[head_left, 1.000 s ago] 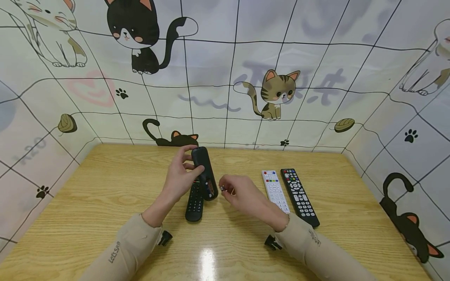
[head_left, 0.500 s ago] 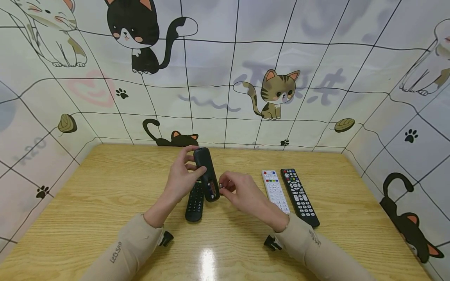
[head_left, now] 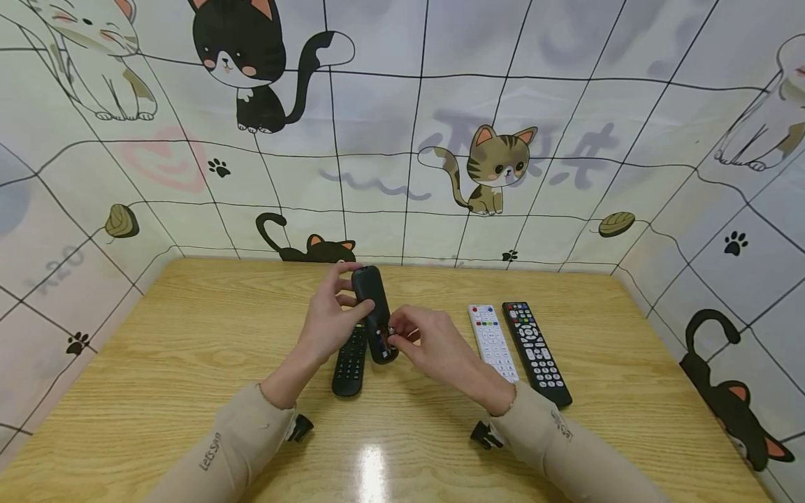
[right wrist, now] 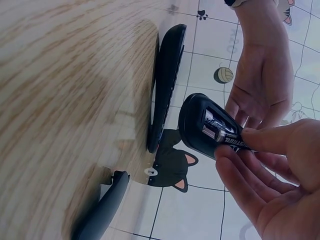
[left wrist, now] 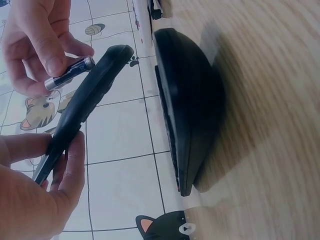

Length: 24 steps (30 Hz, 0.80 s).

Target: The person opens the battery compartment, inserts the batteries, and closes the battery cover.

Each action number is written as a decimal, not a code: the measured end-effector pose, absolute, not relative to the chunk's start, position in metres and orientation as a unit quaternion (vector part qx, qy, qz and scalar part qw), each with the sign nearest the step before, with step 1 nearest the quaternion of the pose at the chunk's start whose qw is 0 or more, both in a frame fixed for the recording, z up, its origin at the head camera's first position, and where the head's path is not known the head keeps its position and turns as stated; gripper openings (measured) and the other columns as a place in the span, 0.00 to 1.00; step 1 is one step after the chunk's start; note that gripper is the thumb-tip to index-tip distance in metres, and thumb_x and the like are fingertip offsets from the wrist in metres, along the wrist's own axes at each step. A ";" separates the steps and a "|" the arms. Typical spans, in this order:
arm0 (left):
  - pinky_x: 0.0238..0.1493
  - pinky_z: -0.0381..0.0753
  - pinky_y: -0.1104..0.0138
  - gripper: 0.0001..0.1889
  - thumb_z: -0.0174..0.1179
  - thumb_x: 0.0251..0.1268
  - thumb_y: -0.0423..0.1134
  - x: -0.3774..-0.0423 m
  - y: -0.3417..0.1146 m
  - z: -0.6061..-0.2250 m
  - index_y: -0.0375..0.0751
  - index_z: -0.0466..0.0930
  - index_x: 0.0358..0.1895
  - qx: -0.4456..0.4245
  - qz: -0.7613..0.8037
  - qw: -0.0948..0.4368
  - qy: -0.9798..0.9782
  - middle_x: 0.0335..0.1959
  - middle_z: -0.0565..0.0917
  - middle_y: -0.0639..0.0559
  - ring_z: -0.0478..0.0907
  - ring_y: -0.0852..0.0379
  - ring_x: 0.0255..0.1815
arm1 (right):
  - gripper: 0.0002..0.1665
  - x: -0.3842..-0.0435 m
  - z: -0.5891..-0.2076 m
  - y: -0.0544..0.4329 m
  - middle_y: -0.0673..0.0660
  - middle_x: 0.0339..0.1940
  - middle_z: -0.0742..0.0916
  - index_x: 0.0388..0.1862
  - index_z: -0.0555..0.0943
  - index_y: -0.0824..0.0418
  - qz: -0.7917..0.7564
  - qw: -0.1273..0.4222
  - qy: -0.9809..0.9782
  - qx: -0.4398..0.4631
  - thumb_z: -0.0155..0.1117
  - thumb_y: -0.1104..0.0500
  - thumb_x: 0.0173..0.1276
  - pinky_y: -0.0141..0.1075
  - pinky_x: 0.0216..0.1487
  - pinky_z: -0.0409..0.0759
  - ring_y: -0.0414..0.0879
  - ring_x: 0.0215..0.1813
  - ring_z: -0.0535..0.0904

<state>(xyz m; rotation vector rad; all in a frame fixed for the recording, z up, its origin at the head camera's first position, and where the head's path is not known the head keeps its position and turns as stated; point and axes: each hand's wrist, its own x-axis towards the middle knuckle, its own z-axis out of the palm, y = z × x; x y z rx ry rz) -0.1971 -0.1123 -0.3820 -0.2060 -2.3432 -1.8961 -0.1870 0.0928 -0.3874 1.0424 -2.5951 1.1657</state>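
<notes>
My left hand (head_left: 330, 318) grips a black remote control (head_left: 371, 285) by its upper part, raised above the table and tilted, with its back facing me. Its battery compartment is uncovered, and one battery (right wrist: 216, 119) lies inside. Between thumb and fingertips my right hand (head_left: 434, 346) pinches a second small battery (left wrist: 70, 73), held right at the compartment and overlapping it in the right wrist view. Another black remote (head_left: 348, 367) rests buttons-up on the table, its far end hidden behind the left hand and the held remote.
To the right on the wooden table (head_left: 220, 314), a white remote (head_left: 492, 342) lies beside a longer black remote (head_left: 539, 355). In the right wrist view a dark curved piece (right wrist: 102, 207) rests on the table. Cat-printed cloth (head_left: 377, 175) surrounds the table's back and sides.
The held remote has shifted slightly right, towards the right hand. The pinched battery, earlier beside the remote, now overlaps its open compartment.
</notes>
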 end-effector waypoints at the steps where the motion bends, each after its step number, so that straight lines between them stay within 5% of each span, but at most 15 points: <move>1: 0.42 0.87 0.49 0.33 0.67 0.66 0.24 -0.197 -0.112 -0.382 0.47 0.67 0.72 -0.068 -0.627 0.060 -0.774 0.53 0.80 0.37 0.85 0.44 0.42 | 0.09 -0.187 -0.387 0.093 0.50 0.35 0.88 0.43 0.82 0.61 0.384 0.056 -0.855 0.344 0.73 0.68 0.67 0.30 0.39 0.83 0.40 0.37 0.85; 24: 0.39 0.86 0.52 0.33 0.67 0.66 0.25 -0.195 -0.109 -0.381 0.45 0.67 0.72 -0.083 -0.625 0.064 -0.774 0.52 0.81 0.37 0.86 0.45 0.41 | 0.08 -0.187 -0.393 0.094 0.49 0.36 0.85 0.41 0.84 0.59 0.338 0.097 -0.868 0.351 0.75 0.65 0.66 0.36 0.35 0.84 0.38 0.34 0.80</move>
